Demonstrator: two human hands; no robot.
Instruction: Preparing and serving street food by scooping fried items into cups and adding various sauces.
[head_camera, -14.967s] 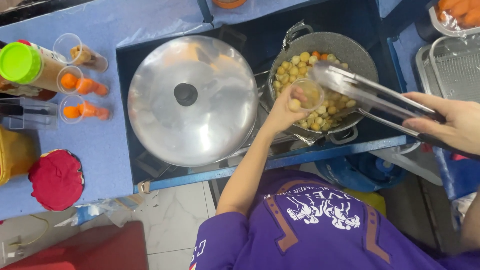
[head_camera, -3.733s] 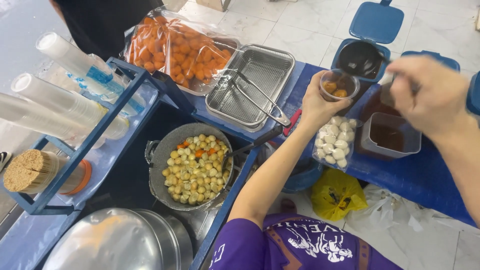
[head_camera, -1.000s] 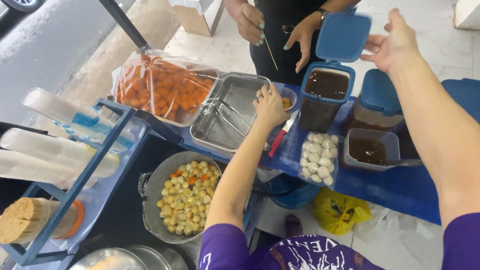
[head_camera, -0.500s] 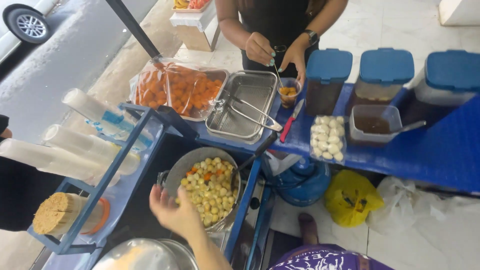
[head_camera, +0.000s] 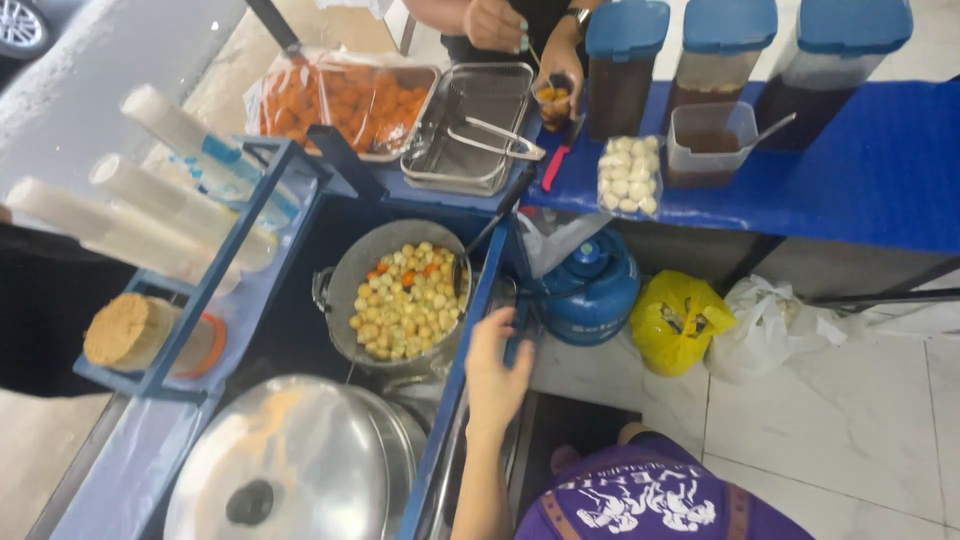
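My left hand (head_camera: 497, 368) reaches forward by the near edge of the blue cart (head_camera: 470, 330); its fingers curl around a blue bar there. It is just right of a grey pan (head_camera: 350, 270) full of yellow and orange fried balls. My right hand is out of view. Across the cart another person's hands (head_camera: 497, 22) hold a small cup of orange food (head_camera: 551, 100) and a thin stick.
A large metal lid (head_camera: 290, 460) lies near left. A mesh tray with tongs (head_camera: 470, 125), a bag of orange pieces (head_camera: 340, 100), a bag of white balls (head_camera: 628, 175), sauce jars (head_camera: 620, 75) and an open sauce tub (head_camera: 710, 145) stand behind. Below are a blue gas cylinder (head_camera: 590, 290) and a yellow bag (head_camera: 680, 320). Cup stacks (head_camera: 190, 135) lie on the left.
My left hand moved right from over the lid to the cart's blue bar. The view shifted down and right; the other person still holds the small cup.
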